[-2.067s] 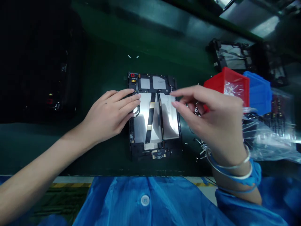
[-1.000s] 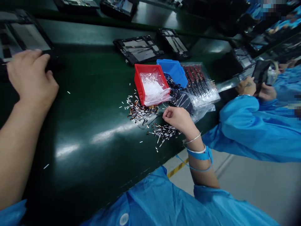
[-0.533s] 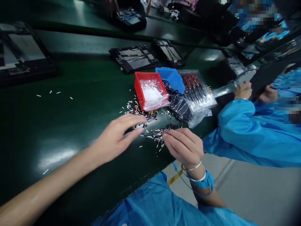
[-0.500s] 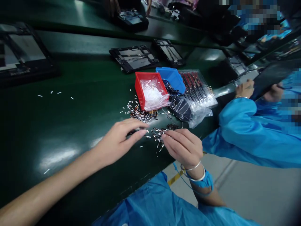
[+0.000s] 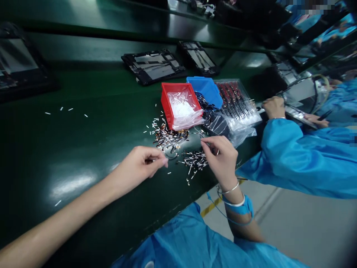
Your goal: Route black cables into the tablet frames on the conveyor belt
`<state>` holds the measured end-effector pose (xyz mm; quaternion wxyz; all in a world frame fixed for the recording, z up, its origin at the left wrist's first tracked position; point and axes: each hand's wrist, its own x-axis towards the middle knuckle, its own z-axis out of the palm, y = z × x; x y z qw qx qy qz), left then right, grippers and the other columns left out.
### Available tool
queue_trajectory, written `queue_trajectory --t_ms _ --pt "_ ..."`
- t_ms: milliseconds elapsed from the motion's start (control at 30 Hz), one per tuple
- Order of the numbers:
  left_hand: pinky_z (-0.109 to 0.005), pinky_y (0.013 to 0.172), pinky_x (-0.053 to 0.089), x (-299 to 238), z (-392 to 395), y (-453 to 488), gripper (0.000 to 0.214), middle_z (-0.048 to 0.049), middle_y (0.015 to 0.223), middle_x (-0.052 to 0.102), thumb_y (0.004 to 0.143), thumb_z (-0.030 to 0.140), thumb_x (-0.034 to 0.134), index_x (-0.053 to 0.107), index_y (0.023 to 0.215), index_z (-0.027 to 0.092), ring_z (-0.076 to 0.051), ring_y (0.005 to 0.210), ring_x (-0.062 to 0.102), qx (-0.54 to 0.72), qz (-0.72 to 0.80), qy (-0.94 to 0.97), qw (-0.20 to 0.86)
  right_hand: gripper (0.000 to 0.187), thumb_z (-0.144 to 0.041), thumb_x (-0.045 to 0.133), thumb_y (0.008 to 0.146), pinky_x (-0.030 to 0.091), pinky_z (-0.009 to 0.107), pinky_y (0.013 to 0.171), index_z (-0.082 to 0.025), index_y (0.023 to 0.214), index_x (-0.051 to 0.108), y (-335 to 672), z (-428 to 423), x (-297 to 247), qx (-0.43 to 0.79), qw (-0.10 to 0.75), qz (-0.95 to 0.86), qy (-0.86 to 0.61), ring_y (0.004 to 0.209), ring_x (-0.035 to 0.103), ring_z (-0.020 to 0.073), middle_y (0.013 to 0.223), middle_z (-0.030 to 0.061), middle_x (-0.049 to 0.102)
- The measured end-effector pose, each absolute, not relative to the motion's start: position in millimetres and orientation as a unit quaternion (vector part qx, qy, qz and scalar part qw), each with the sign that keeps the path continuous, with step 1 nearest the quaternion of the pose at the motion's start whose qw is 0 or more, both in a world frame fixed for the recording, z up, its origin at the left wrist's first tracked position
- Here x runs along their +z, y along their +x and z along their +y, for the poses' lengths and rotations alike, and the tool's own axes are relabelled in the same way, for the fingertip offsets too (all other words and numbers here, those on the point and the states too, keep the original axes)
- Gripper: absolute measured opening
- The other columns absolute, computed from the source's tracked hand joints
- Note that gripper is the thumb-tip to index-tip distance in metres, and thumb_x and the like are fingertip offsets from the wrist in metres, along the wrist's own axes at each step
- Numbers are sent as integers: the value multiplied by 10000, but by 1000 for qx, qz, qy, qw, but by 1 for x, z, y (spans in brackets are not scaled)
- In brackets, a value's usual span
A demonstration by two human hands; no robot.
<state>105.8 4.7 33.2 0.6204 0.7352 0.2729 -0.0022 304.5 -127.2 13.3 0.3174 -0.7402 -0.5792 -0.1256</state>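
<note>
The lower heap of slim metallic parts [image 5: 193, 160] lies between your two hands, toward the near edge of the workbench [image 5: 106, 141], and your right hand [image 5: 221, 158] is clearly the nearer: its thumb side covers the heap's right end from view. The heap spreads mostly sideways, roughly along the line from hand to hand, with its loose pieces pointing many ways and a few straying toward the near edge. Your left hand [image 5: 142, 163] is curled beyond the heap's left end, separated from it by a strip of bare bench, and sits close to the front of the upper heap [image 5: 169, 137], which gathers below the red bin [image 5: 167, 106], farther from the near edge. Your hands are apart from each other, each with thumb and forefinger drawn close together; I cannot tell whether either has a part pinched there.
</note>
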Motion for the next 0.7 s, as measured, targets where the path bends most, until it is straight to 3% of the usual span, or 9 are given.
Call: queue_trajectory --t_ms 200,700 --pt "-201 445 260 27 -8 86 297 35 478 446 804 378 489 632 647 171 -95 448 390 -125 275 763 571 77 -142 653 784 454 289 632 -207 787 694 324 -111 -8 33 285 -544 -788 651 537 148 705 2 638" --pt "-232 472 237 10 -20 64 332 -6 508 540 813 374 455 628 598 190 -123 476 446 -124 314 808 483 141 -175 576 882 513 309 661 -185 783 676 269 -134 -12 27 280 -686 -671 709 585 156 733 44 658"
